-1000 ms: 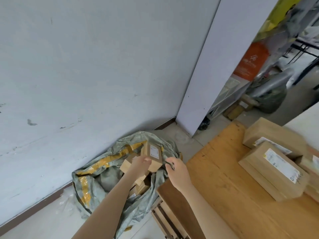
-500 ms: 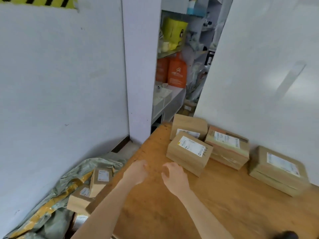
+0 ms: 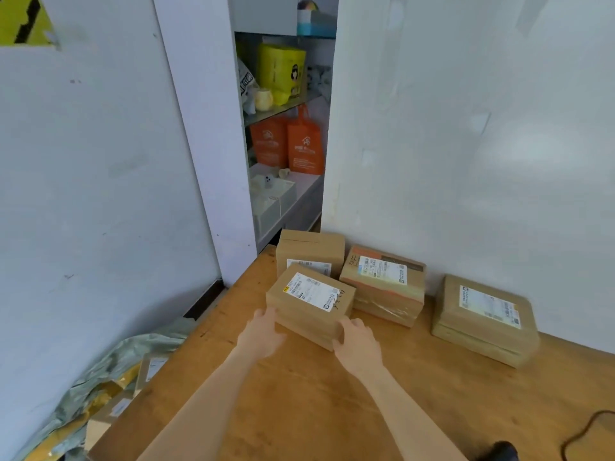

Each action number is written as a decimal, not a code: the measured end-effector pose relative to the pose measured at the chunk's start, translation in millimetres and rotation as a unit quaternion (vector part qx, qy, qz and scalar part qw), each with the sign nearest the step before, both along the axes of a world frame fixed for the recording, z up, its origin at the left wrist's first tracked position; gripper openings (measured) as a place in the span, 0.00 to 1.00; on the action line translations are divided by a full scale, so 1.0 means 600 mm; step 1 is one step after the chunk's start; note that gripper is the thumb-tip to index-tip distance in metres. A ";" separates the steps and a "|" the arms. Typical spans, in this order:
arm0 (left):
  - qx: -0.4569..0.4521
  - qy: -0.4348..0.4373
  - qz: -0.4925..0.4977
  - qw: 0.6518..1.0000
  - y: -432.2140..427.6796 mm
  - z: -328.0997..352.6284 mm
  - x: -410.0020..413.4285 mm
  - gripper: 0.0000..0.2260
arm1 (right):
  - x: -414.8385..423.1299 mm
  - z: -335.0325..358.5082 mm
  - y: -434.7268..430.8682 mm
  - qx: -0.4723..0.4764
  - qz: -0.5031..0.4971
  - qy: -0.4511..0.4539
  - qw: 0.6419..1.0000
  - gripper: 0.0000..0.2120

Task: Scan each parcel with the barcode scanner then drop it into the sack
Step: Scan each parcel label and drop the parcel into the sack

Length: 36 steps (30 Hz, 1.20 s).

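Brown front parcel (image 3: pixel 309 304): label up, on worktop (image 3: pixel 299 410)
Left hand (image 3: pixel 263 334): fingers straight, touching parcel's left side
Right hand (image 3: pixel 357 342): fingers curled round parcel's near-right corner
Sack (image 3: pixel 109 361): lower left of parcel

No words can be read. The nearest parcel (image 3: pixel 306 322) carries a white shipping label (image 3: pixel 311 292) and black handwriting (image 3: pixel 340 298); the orange bags (image 3: pixel 304 146) have white print, too blurred.
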State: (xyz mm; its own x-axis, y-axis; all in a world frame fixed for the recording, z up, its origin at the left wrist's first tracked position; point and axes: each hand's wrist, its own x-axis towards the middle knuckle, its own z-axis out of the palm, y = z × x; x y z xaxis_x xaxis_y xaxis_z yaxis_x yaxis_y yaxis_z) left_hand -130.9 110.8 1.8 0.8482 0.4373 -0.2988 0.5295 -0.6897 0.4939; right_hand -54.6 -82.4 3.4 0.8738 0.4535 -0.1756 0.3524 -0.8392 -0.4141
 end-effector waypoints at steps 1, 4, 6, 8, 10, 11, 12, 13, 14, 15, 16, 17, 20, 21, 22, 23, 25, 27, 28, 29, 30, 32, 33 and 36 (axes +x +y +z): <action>0.015 0.006 -0.006 1.000 0.008 -0.001 0.008 0.31 | 0.004 -0.002 0.004 0.005 -0.008 0.006 1.000 0.23; 0.057 0.002 -0.030 0.998 0.035 -0.009 0.039 0.29 | 0.014 -0.009 0.019 0.025 -0.032 0.028 0.999 0.26; 0.062 -0.006 -0.046 0.997 0.049 -0.013 0.062 0.27 | 0.026 -0.014 0.030 0.030 -0.044 0.039 0.998 0.29; 0.053 -0.012 -0.051 0.997 0.059 -0.016 0.083 0.29 | 0.038 -0.016 0.041 0.037 -0.052 0.046 0.997 0.30; 0.030 -0.015 -0.044 0.998 0.068 -0.020 0.100 0.31 | 0.044 -0.017 0.051 0.045 -0.059 0.055 0.996 0.31; 0.011 -0.023 -0.040 0.999 0.070 -0.024 0.107 0.32 | 0.045 -0.019 0.055 0.049 -0.063 0.060 0.995 0.31; -0.009 -0.036 -0.033 0.999 0.071 -0.028 0.113 0.32 | 0.047 -0.020 0.059 0.052 -0.069 0.064 0.994 0.31; -0.026 -0.051 -0.024 0.998 0.070 -0.031 0.117 0.32 | 0.047 -0.023 0.063 0.055 -0.076 0.067 0.993 0.32; -0.040 -0.069 -0.010 0.997 0.069 -0.032 0.120 0.31 | 0.047 -0.025 0.067 0.061 -0.085 0.070 0.992 0.32; -0.052 -0.083 0.009 0.995 0.067 -0.033 0.122 0.31 | 0.047 -0.027 0.070 0.069 -0.094 0.073 0.990 0.32; -0.063 -0.092 0.033 0.993 0.065 -0.033 0.122 0.31 | 0.044 -0.028 0.074 0.082 -0.105 0.078 0.988 0.33; -0.071 -0.096 0.057 0.991 0.064 -0.033 0.121 0.30 | 0.042 -0.027 0.076 0.100 -0.120 0.083 0.984 0.34; -0.109 -0.119 0.094 0.982 0.058 -0.033 0.115 0.21 | 0.028 -0.023 0.070 0.142 -0.171 0.086 0.971 0.36; -0.143 -0.138 0.103 0.975 0.054 -0.033 0.111 0.17 | 0.021 -0.021 0.063 0.150 -0.186 0.083 0.968 0.37; -0.185 -0.163 0.112 0.963 0.049 -0.034 0.107 0.13 | 0.013 -0.020 0.055 0.156 -0.200 0.079 0.964 0.36; -0.225 -0.186 0.121 0.949 0.043 -0.036 0.102 0.10 | 0.002 -0.017 0.044 0.162 -0.213 0.076 0.960 0.36; -0.285 -0.212 0.143 0.924 0.028 -0.039 0.091 0.08 | -0.023 -0.014 0.020 0.172 -0.242 0.071 0.952 0.35; -0.338 -0.220 0.156 0.902 0.007 -0.042 0.083 0.08 | -0.050 -0.010 -0.008 0.180 -0.274 0.071 0.942 0.34; -0.367 -0.217 0.160 0.890 -0.006 -0.043 0.079 0.09 | -0.065 -0.008 -0.022 0.186 -0.289 0.073 0.936 0.33; -0.394 -0.209 0.163 0.880 -0.020 -0.041 0.076 0.08 | -0.079 -0.006 -0.034 0.193 -0.304 0.076 0.930 0.34; -0.422 -0.195 0.165 0.870 -0.035 -0.040 0.074 0.07 | -0.093 -0.005 -0.044 0.200 -0.317 0.081 0.923 0.34; -0.481 -0.163 0.159 0.847 -0.064 -0.038 0.069 0.06 | -0.123 -0.004 -0.063 0.210 -0.338 0.088 0.913 0.34; -0.500 -0.151 0.148 0.840 -0.078 -0.037 0.066 0.06 | -0.138 -0.004 -0.072 0.217 -0.350 0.092 0.907 0.33; -0.502 -0.151 0.121 0.843 -0.117 -0.043 0.061 0.07 | -0.186 -0.005 -0.099 0.246 -0.381 0.103 0.885 0.34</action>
